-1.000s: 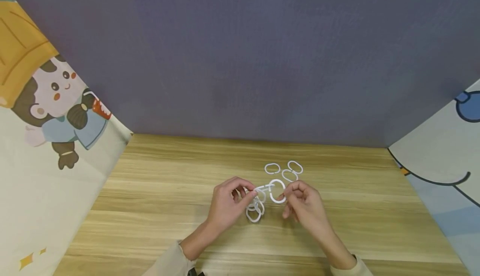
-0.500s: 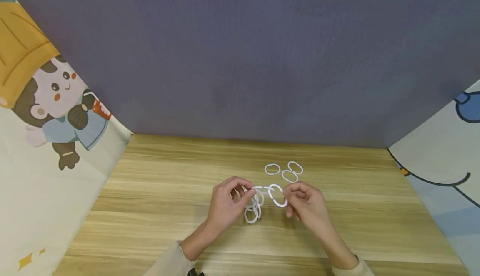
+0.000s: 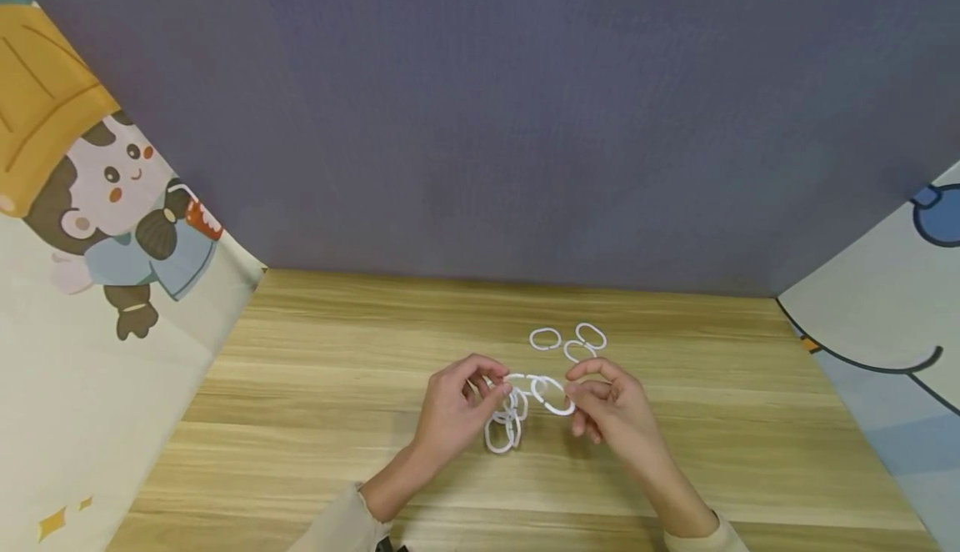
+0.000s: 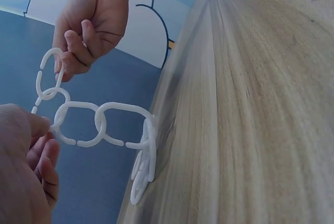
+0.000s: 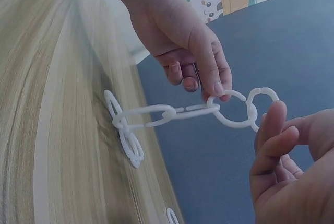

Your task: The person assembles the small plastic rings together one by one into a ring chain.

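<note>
Head view: The left hand [image 3: 457,406] and right hand [image 3: 618,419] face each other above the wooden table [image 3: 337,368]. The left thumb and index finger pinch one link of the white chain [image 3: 512,408]; further links hang in a bunch below those fingertips. The end ring [image 3: 558,412] spans the space between the hands. The right hand holds its far end at the fingertips; the index finger stands raised from the thumb. Three loose rings [image 3: 543,329] lie on the table beyond the hands: two touch at the right, one sits apart at the left. A dark wall [image 3: 480,118] closes the rear.

Left wrist view: The left fingers pinch the link next to the end ring. The chain runs from there toward the table, and its lower links are bunched close to the surface. Each clearly visible link has a small gap.

Right wrist view: The end ring passes behind the right index fingertip; the opposing contact is hidden. The left pinch is visible. A loose ring shows partly at the lower edge.
</note>
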Demonstrator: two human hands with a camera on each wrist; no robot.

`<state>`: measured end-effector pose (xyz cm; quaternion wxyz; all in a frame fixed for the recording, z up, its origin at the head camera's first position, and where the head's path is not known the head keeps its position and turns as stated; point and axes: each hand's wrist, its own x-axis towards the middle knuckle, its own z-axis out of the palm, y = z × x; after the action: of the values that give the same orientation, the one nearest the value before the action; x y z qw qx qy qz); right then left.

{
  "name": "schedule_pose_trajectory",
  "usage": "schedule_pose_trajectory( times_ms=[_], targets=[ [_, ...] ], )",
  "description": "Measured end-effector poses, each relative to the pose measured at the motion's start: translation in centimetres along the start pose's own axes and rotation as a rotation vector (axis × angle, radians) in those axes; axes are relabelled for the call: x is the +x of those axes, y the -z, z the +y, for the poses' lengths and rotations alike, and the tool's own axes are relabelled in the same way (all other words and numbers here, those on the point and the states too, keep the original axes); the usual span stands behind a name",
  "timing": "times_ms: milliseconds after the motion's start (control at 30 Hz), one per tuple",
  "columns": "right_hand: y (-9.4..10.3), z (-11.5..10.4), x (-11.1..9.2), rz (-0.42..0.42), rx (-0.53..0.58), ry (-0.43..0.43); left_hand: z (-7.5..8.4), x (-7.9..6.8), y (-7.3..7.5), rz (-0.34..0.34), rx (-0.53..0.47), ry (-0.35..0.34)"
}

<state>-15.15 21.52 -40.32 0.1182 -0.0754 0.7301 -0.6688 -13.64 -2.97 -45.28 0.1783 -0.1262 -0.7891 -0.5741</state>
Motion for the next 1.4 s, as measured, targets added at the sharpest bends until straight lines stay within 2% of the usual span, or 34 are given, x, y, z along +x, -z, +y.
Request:
schedule_pose_trajectory(
  times_ms=[167, 267, 567, 667, 867, 1033, 1400],
  targets=[
    [-0.1, 0.0, 0.0, -0.017, 0.003, -0.002, 0.1, 0.1, 0.0, -0.053, 0.025, 0.048],
    [-0.1, 0.0, 0.0, -0.020, -0.002, -0.004, 0.2, 0.0, 0.0, -0.063, 0.037, 0.036],
    [0.0, 0.2, 0.0, -0.069, -0.013, 0.006, 0.8, 0.1, -0.4, -0.048, 0.012, -0.170],
    [0.0, 0.3, 0.0, -0.106, -0.015, 0.010, 0.8, 0.1, -0.6, -0.049, -0.005, -0.207],
    [0.0, 0.5, 0.0, -0.152, -0.014, 0.006, 0.9, 0.0, -0.6, -0.063, -0.014, -0.209],
    [0.1, 0.6, 0.0, -0.156, 0.000, 0.011, 0.9, 0.0, -0.6, -0.059, -0.011, -0.201],
    [0.3, 1.0, 0.5, -0.097, 0.007, 0.021, 1.0, 0.2, -0.3, 0.006, 0.024, -0.156]
  ],
)
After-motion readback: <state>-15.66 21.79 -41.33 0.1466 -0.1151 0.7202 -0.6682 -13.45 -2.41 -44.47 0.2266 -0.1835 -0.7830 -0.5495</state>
